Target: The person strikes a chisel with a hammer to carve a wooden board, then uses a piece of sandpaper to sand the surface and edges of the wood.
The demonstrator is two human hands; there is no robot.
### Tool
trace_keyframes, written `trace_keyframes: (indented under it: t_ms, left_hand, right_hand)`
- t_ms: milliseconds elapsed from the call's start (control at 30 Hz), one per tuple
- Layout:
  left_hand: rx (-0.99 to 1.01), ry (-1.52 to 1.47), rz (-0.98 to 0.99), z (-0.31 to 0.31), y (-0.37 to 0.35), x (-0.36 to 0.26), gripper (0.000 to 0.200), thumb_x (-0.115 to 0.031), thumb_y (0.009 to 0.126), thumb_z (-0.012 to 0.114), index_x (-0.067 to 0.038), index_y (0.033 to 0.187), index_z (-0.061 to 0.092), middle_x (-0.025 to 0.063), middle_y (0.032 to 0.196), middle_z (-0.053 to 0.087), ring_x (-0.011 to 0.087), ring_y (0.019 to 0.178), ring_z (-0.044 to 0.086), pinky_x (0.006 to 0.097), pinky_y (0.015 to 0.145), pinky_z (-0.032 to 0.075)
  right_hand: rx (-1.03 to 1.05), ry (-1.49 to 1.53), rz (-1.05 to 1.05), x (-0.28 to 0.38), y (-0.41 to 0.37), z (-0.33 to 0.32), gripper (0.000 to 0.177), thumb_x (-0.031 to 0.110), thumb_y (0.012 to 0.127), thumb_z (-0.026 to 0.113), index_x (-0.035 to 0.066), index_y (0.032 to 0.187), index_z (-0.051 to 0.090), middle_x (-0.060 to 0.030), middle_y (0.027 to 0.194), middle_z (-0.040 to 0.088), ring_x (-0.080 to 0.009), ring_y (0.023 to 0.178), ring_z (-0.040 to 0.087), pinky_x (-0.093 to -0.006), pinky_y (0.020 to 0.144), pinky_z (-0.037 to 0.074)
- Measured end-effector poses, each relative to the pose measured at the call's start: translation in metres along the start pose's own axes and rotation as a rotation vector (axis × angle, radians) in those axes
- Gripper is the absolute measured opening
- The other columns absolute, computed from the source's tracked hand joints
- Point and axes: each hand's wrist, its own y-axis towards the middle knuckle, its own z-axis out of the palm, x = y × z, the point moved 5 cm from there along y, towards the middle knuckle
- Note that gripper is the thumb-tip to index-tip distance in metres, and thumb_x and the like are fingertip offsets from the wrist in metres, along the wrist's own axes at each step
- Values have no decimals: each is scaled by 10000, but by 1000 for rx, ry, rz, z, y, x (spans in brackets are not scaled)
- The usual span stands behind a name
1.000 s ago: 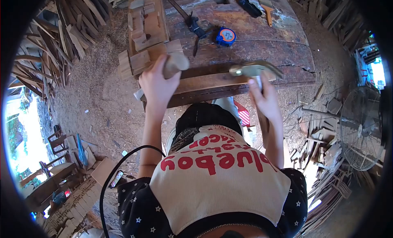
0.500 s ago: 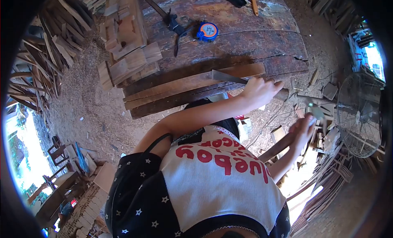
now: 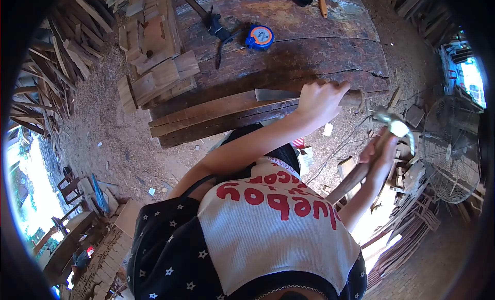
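Note:
My left hand [image 3: 320,103] is closed around a chisel, whose flat metal blade [image 3: 270,95] points left over the long wooden strip [image 3: 211,110] at the bench's near edge. The butt of the chisel's wooden handle [image 3: 353,98] sticks out to the right of my fist. Lower right, my right hand [image 3: 380,154] grips a hammer by its wooden handle [image 3: 350,184], close below the shiny metal head [image 3: 396,126]. A gap separates the hammer head from the chisel handle.
On the worn wooden bench [image 3: 330,55] lie a blue tape measure [image 3: 259,37], a dark clamp-like tool [image 3: 216,29] and an orange-handled brush [image 3: 322,3]. Wood pieces [image 3: 154,75] are stacked at its left. A large fan [image 3: 451,155] stands right; offcuts and shavings litter the floor.
My left hand and the chisel have shifted slightly left in the view. The hammer head has tilted and moved a little left and up, nearer the handle's butt, and looks less blurred.

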Motion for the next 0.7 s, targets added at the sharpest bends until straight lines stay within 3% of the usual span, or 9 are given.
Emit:
trace_keyframes:
  t_ms: [167,233,267,300,367,500,567,600,700]
  left_hand:
    - [-91,-11,23,-2,-2,-1,356,-129,621,675,-155,962,574,63,702,650,234,595,661,369,463,506]
    - [-89,-15,-15,2,-3,5,353,-129,614,678,-157,952,580,61,700,649,232,590,658,366,460,503]
    - [-87,-16,-46,2,-3,9,350,-129,606,682,-159,941,586,60,699,648,230,585,655,363,457,499]
    - [-90,-12,-45,1,-2,11,350,-129,606,682,-159,941,586,60,699,648,230,585,655,363,457,499]
    - [-221,-32,13,-7,-7,9,342,-140,609,697,-166,935,596,50,690,648,229,575,652,360,456,497]
    - [-157,-6,-46,-16,-5,9,344,-146,611,704,-172,938,600,42,674,646,228,566,648,362,464,501]
    - [-242,-6,6,-21,-6,7,405,-139,605,690,-155,997,591,47,638,632,205,528,636,331,440,486]
    - [-244,-5,7,-19,-8,10,405,-139,605,690,-155,997,591,47,638,632,205,528,636,331,440,486]
    - [-250,2,-3,-19,-10,15,356,-167,616,722,-176,947,591,39,680,646,222,592,657,353,463,502]
  right_hand:
    - [-74,320,-113,15,20,-28,463,534,947,423,86,1022,509,9,573,407,-67,432,403,-240,384,370]
    - [-140,-376,-129,3,16,-5,414,484,968,418,79,1013,491,-11,575,404,-93,418,392,-245,393,365]
    - [164,-18,175,0,2,23,428,484,966,418,65,1017,494,-19,569,412,-113,414,405,-245,385,354]
    - [177,-77,165,-3,5,20,461,507,958,416,60,1027,507,-5,560,413,-100,407,400,-241,370,341]
    - [148,-72,52,7,17,11,480,522,953,416,60,1040,512,20,553,407,-84,400,385,-234,353,322]
    - [-50,210,-54,33,28,3,453,498,971,391,66,1059,496,14,597,410,-87,434,383,-238,394,330]
    - [-49,-172,-50,7,30,5,441,484,977,389,63,1056,497,-2,599,420,-88,438,396,-232,393,319]
    - [279,-98,136,9,14,32,440,476,979,389,58,1055,501,-9,600,427,-94,439,406,-225,401,320]
    - [247,-115,91,12,19,25,433,466,981,386,56,1061,502,10,599,418,-88,434,398,-221,383,314]
